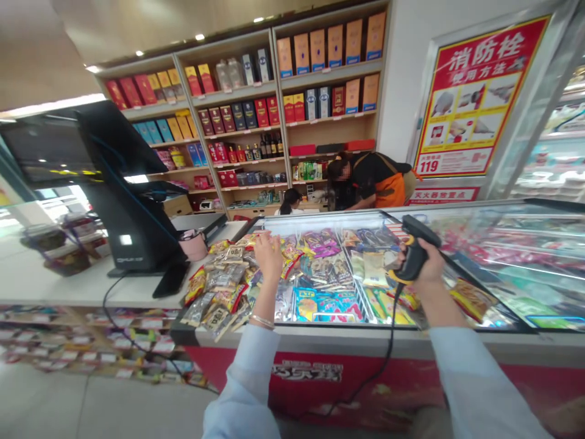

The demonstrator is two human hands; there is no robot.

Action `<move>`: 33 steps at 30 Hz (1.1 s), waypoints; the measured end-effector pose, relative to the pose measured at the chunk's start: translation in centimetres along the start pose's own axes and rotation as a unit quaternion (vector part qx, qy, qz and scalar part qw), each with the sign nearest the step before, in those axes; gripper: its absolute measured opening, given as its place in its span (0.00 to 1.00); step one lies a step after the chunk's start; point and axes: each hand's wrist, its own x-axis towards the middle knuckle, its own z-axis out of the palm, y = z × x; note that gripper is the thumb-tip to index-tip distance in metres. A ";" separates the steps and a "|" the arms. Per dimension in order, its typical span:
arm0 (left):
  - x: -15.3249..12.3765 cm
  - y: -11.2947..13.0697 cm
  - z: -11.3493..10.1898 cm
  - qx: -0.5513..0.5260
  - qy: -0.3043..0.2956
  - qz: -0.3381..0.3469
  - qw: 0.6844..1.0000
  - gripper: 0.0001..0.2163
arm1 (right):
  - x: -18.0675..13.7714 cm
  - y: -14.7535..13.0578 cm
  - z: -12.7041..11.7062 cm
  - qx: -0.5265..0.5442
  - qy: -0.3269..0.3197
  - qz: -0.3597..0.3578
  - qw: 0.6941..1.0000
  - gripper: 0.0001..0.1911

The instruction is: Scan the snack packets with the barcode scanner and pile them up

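Note:
My right hand grips a black and yellow barcode scanner, its cable hanging down the front of the chest freezer. My left hand reaches over a pile of snack packets at the freezer's left end, fingers bent and somewhat apart among them. Whether its fingertips touch a packet cannot be made out. The packets are clear, red and yellow, heaped on the glass top. More snack packets lie near my right wrist. Through the glass, blue ice-cream wrappers show in wire baskets.
On the left counter stand a black checkout terminal, a pink cup and a dark phone-like slab. Behind the freezer, a person in an orange apron bends over near another dark-haired person. Shelves hold boxed bottles.

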 end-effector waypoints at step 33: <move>-8.5 -14.0 1.7 0.095 -0.097 0.049 0.990 0.18 | -6.9 21.8 8.6 -0.052 -0.089 0.258 0.961 0.19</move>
